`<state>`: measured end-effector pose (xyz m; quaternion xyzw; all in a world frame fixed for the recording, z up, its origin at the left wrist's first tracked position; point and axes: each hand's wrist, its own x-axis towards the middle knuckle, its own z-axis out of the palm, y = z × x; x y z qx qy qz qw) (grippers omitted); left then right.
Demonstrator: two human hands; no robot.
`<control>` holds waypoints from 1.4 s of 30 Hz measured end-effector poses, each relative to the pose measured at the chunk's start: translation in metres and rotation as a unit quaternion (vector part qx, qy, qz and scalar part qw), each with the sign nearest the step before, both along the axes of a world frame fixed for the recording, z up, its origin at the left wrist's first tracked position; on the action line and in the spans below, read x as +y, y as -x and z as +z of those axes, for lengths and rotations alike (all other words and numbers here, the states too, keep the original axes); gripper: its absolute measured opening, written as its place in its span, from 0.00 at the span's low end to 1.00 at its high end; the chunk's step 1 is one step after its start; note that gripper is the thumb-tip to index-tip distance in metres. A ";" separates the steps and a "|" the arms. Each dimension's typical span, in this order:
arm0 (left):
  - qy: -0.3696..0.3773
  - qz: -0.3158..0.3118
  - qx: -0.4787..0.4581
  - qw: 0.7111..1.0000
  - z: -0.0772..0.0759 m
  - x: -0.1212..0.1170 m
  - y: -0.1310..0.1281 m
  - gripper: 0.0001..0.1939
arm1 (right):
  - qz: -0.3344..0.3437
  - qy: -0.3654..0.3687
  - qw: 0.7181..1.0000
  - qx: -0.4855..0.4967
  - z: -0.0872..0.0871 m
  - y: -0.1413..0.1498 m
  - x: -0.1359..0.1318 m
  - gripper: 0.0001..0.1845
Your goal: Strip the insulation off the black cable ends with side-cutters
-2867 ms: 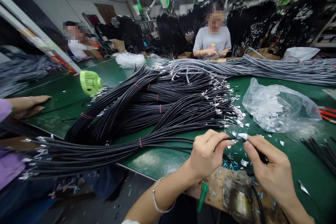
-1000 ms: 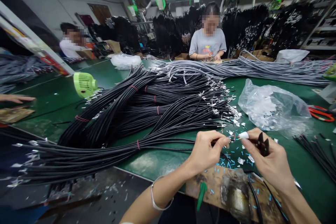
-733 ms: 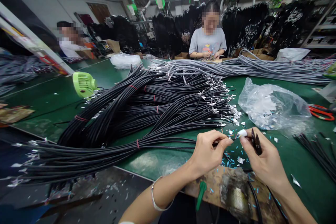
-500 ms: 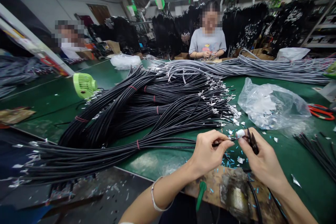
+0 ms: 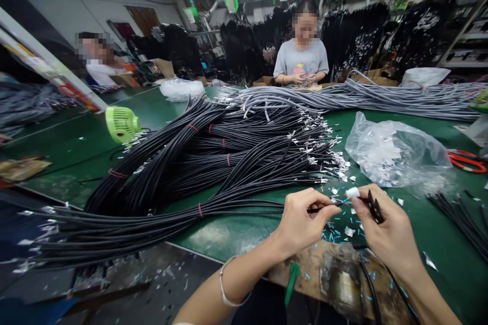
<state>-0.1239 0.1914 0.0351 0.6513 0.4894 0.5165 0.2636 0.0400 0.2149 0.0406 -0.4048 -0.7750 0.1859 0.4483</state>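
My left hand (image 5: 303,218) pinches the end of one thin black cable (image 5: 244,210) that runs off to the left across the green table (image 5: 229,231). My right hand (image 5: 387,231) is closed around small black cutters (image 5: 373,205), whose tips stick up between the fingers. A white finger cot (image 5: 353,193) covers one fingertip beside the cable's stripped end. The two hands nearly meet over a scatter of blue and white offcuts (image 5: 335,231). A big heap of bundled black cables (image 5: 213,157) with metal terminals lies just beyond.
A clear plastic bag (image 5: 396,155) of white scraps lies right of the heap, red scissors (image 5: 467,160) beyond it. Grey cables (image 5: 381,96) cross the far side, where a person in a grey shirt (image 5: 303,58) works. A green fan (image 5: 122,124) stands at left. A worn wooden block (image 5: 335,269) sits at the near edge.
My hands stay together at the cable's end; the cutters in my right hand turned so their tips show. A hand that rested on the table at far left has withdrawn.
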 end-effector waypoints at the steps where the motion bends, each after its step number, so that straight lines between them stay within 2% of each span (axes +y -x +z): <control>1: 0.003 -0.001 0.002 1.000 0.000 0.000 0.000 0.07 | 0.001 -0.011 1.000 -0.009 -0.001 0.000 0.000 0.03; 4: 0.013 -0.013 0.010 1.000 0.002 0.000 0.000 0.08 | 0.007 -0.006 1.000 -0.022 -0.002 0.001 0.001 0.02; 10: -0.012 -0.033 -0.026 0.999 0.003 0.001 0.003 0.05 | 0.064 0.094 0.993 -0.002 0.001 0.004 0.001 0.08; 13: -0.024 -0.030 -0.040 0.998 0.003 0.001 0.004 0.04 | 0.042 0.092 0.995 0.006 0.003 0.003 0.001 0.08; 16: -0.029 -0.031 -0.043 0.998 0.002 0.000 0.004 0.04 | 0.018 0.097 0.994 0.055 0.003 0.000 -0.001 0.06; 20: -0.026 -0.040 -0.037 0.998 0.002 0.000 0.004 0.04 | 0.010 0.114 0.987 0.114 0.001 -0.003 -0.007 0.14; 24: -0.019 -0.044 -0.028 0.998 0.003 0.000 0.004 0.05 | 0.001 0.098 0.985 0.144 -0.002 -0.001 -0.008 0.14; 28: -0.010 -0.046 -0.023 0.999 0.003 0.000 0.005 0.06 | -0.007 0.090 0.990 0.106 -0.004 0.001 -0.005 0.14; 32: 0.001 -0.056 -0.037 0.998 0.001 0.001 0.006 0.12 | -0.034 0.090 0.993 0.074 -0.007 0.003 -0.004 0.14; 37: -0.022 0.002 -0.054 0.998 -0.001 0.001 0.004 0.08 | -0.055 0.045 0.990 0.120 -0.006 0.004 -0.008 0.17; 42: -0.047 0.022 -0.050 0.997 -0.001 0.001 0.002 0.06 | -0.054 -0.016 0.995 0.088 -0.008 0.004 -0.013 0.18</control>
